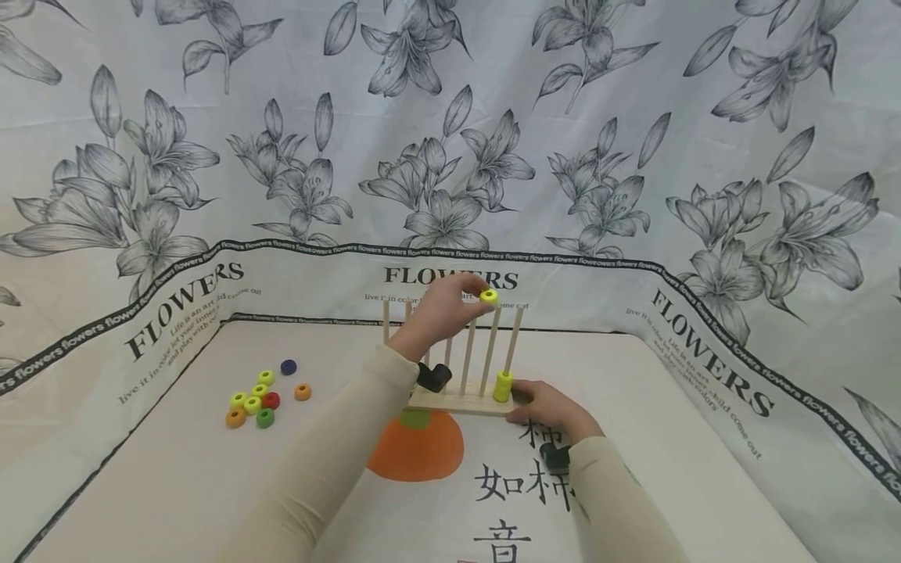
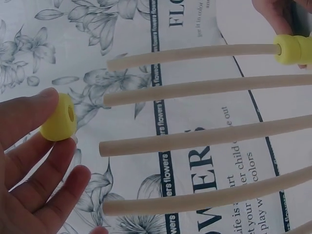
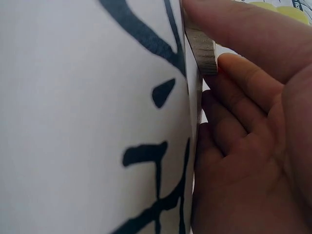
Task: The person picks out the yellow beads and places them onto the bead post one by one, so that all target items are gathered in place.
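Observation:
My left hand (image 1: 445,306) pinches a yellow bead (image 1: 489,297) between thumb and fingertips, at the height of the peg tops. In the left wrist view the bead (image 2: 58,119) shows its hole facing the free ends of the wooden pegs (image 2: 195,90), apart from them. The pegs rise from a wooden base (image 1: 457,402). Yellow beads (image 1: 503,387) are stacked at the foot of the rightmost peg. With thumb and fingers my right hand (image 1: 552,408) grips the right end of the base; the right wrist view shows that wooden end (image 3: 202,48) between them.
Loose beads lie on the left of the table: several yellow beads (image 1: 260,390), orange (image 1: 303,392), a red one (image 1: 271,400), a green one (image 1: 265,417) and a dark blue one (image 1: 288,367). A mat with an orange persimmon print (image 1: 418,450) lies before the rack. Flowered cloth (image 1: 443,195) surrounds the table.

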`<state>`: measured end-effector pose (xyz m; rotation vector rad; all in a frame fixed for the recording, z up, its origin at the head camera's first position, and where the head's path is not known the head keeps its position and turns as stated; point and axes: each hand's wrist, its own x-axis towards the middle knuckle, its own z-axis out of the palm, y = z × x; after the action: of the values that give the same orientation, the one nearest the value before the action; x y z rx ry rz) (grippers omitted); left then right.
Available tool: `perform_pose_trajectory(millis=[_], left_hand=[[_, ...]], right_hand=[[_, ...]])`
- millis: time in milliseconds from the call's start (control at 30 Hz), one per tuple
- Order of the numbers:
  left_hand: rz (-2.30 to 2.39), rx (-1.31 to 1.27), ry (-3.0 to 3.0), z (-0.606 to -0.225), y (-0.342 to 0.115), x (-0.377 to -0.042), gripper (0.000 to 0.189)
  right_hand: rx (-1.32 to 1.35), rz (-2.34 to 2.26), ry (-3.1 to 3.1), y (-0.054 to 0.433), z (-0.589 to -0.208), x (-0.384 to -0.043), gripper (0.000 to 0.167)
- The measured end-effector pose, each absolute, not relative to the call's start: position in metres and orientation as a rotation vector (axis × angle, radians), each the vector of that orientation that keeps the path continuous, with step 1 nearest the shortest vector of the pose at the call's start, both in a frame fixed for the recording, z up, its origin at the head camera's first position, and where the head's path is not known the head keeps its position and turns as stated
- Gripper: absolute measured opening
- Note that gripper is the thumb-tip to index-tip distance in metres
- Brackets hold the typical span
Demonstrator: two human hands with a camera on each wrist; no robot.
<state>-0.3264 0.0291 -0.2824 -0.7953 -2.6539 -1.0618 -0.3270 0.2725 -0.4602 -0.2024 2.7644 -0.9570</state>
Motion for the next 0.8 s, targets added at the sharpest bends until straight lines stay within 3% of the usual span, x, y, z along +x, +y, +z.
perform_pose_trajectory(millis=[800], left_hand=[[-1.087, -0.882, -2.637, -0.287, 0.066, -0.334, 0.036]], right_hand=[[-0.177, -0.931, 2.776, 0.273, -0.459, -0.326, 0.075]])
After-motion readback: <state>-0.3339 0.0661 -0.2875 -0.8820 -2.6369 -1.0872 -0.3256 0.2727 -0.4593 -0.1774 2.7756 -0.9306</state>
